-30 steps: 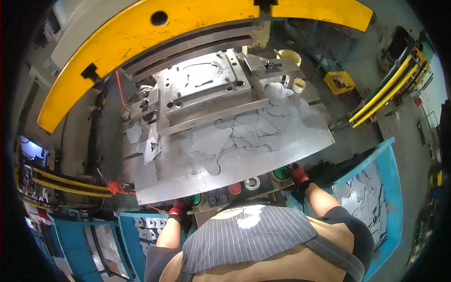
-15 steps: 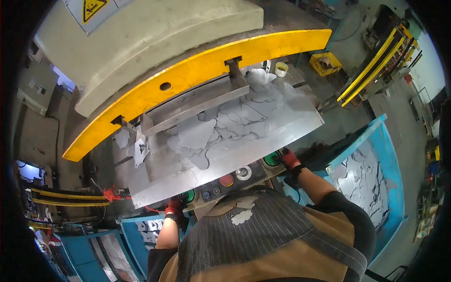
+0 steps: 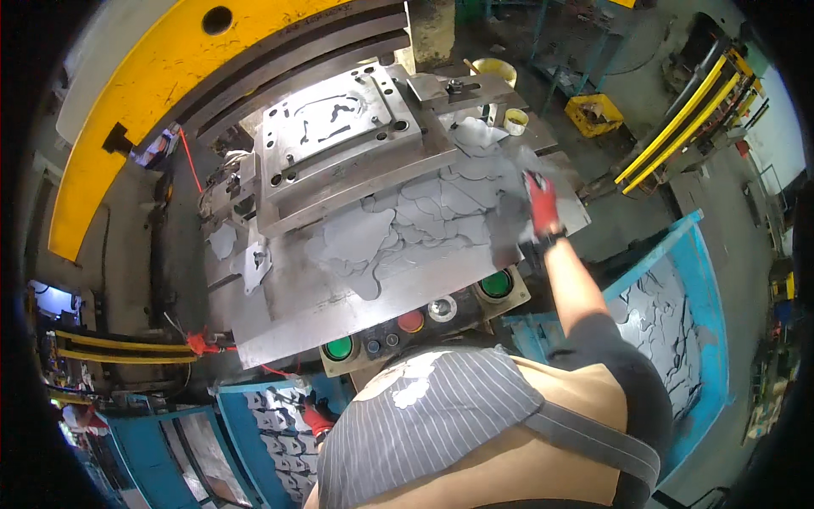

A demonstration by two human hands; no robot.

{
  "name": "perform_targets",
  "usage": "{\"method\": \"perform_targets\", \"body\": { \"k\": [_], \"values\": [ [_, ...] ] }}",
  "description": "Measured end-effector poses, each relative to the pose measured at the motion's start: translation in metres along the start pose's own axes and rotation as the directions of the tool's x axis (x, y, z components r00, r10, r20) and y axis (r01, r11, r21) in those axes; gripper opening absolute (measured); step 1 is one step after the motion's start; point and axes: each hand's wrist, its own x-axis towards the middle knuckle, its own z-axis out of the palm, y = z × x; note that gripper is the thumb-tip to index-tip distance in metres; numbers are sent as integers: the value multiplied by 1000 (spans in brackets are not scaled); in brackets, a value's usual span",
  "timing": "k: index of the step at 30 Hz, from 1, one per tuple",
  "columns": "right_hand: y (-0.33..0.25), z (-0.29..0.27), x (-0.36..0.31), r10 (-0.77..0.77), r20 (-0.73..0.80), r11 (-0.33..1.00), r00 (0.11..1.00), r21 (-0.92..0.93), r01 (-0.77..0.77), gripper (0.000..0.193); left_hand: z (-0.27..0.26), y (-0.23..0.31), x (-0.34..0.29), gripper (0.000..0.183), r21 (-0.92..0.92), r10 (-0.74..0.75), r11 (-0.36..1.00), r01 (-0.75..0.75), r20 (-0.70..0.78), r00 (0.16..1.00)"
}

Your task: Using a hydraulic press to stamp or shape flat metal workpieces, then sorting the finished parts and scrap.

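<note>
My right hand [image 3: 543, 204], in a red glove with dark fingertips, is over the right end of the steel table [image 3: 297, 327]. It is beside a spread of thin, flat grey metal blanks [image 3: 424, 212]; motion blur hides whether its fingers hold one. At lower left my left hand [image 3: 319, 417], also red-gloved, is above a blue bin [image 3: 231, 424] of cut metal pieces [image 3: 284, 441]. Its dark fingers look apart, with nothing discernible between them. Behind the blanks lies a steel die [image 3: 339, 127] with a bright, slotted face, under the raised yellow-edged press ram [image 3: 161, 93].
A control panel [image 3: 390, 335] with green buttons [image 3: 496, 284] and a red button [image 3: 411, 321] sits at the table's front. Another blue bin [image 3: 708, 314] of flat pieces [image 3: 653, 331] stands right. A small pot [image 3: 515, 121] and a yellow crate [image 3: 593, 114] are farther back.
The press ram has risen, uncovering the die. Both hands have left the green buttons: my right moved forward over the table, my left moved down to the blue bin.
</note>
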Motion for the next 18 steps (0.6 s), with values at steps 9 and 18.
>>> {"method": "perform_targets", "body": {
  "k": [9, 18],
  "values": [
    [-47, 149, 94, 346, -222, 541, 912, -747, -387, 103, -63, 7, -57, 34, -46, 95, 992, -114, -300, 949],
    [20, 137, 149, 346, 135, 633, 929, -764, -125, 52, -89, 7, -83, 32, -36, 87, 993, -114, -437, 895]
  ]
}}
